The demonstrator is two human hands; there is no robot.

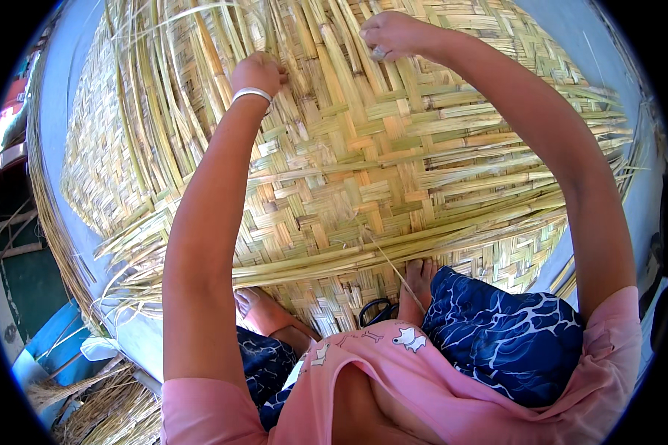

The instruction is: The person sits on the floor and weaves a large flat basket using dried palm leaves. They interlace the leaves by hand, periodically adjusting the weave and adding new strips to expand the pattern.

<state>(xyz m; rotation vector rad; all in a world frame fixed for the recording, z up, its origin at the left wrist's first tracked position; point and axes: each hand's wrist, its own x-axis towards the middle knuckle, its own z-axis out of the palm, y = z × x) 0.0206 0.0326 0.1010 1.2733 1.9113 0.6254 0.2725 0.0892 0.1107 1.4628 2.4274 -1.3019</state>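
Observation:
A large woven mat [364,170] of flat yellow-green reed strips spreads before me. My left hand [258,73], a silver bangle at its wrist, is closed on loose upright strips [200,67] at the mat's far left part. My right hand [393,33], wearing a ring, pinches a strip at the far edge of the weave. Both arms reach forward over the mat. My bare feet [419,278] rest on its near edge.
Loose long strips [326,256] lie in a bundle across the near side of the mat. A pile of dry reed scraps [104,404] sits at the lower left, beside a blue object [56,337]. Grey floor [56,96] surrounds the mat.

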